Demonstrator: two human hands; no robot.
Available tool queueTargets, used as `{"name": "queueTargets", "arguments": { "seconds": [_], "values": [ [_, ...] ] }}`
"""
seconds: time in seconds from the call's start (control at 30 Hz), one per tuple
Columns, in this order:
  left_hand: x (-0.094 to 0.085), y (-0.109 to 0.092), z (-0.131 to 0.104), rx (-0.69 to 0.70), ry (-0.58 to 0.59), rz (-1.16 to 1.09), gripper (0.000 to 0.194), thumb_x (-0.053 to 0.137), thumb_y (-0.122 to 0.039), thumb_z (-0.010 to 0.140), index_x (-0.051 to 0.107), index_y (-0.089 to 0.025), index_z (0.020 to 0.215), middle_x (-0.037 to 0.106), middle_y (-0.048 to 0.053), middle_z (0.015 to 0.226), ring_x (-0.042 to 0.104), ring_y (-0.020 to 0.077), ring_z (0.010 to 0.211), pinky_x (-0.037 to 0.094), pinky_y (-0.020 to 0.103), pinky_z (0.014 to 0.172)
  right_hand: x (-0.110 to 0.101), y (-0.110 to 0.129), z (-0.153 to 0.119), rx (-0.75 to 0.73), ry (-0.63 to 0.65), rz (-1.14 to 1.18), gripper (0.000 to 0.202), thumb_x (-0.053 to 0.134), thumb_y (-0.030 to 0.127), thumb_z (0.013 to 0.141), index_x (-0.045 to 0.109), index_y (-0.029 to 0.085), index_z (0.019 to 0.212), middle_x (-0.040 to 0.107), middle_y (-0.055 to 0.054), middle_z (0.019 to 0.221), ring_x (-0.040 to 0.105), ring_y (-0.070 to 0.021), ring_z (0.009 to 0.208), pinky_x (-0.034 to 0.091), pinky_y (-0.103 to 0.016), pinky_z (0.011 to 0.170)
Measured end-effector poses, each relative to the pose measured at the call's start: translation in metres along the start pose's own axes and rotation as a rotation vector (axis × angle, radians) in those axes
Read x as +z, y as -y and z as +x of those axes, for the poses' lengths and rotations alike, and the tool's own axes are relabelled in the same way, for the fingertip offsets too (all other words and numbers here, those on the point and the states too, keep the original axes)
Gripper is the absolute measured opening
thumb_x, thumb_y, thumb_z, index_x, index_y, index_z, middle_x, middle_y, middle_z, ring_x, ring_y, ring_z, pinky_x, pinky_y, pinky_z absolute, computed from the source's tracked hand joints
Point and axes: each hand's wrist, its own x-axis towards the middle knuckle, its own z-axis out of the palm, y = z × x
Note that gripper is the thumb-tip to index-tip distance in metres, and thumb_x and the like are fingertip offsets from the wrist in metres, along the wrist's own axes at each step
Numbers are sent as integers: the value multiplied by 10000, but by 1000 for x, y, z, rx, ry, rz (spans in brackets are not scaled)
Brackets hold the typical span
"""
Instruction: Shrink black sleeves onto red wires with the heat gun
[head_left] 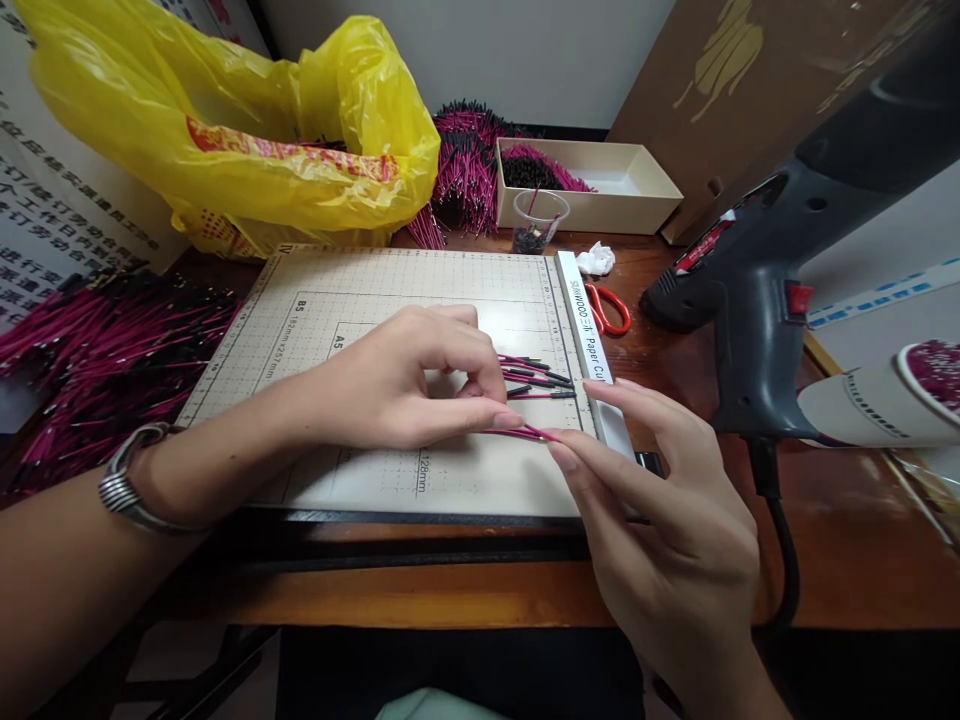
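Over the paper cutter board [480,490], my left hand [412,380] is closed, thumb and index finger pinching a thin magenta wire [529,432]. My right hand [667,515] grips the wire's right end between thumb and index finger, its other fingers spread. A metallic tip shows close to the right fingertips. Just beyond the fingers, several magenta wires with black sleeves [536,375] lie on the board, partly hidden by my left hand. The cutter's white side rail [581,320] runs behind my right fingers.
A heat gun [757,310] stands at right beside a paper cup [862,405]. Red-handled scissors [615,312], a plastic cup [536,225] and a cardboard box [622,210] are behind the board. Wire bundles [112,360] and a yellow bag [247,130] occupy the left.
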Motion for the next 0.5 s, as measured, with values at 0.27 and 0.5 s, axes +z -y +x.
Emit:
{"name": "queueTargets", "arguments": {
  "seconds": [0.27,0.5],
  "values": [
    [-1,-1,1,85,44,17,154,668,-171,951,725,-201,812,727,-24,740,595,123,746,461,219,693,-1,0,0,28,9,0,203,697,120,884,754,240,1038,672,-58,1271,599,-179,1228,503,-370,1079],
    [-1,1,1,118,-7,140,266,617,-282,1007,710,-186,777,701,-23,695,511,128,654,407,276,690,-1,1,0,26,7,-18,184,702,127,879,742,233,1024,681,-65,1246,609,-177,1212,502,-374,1069]
  ]
}}
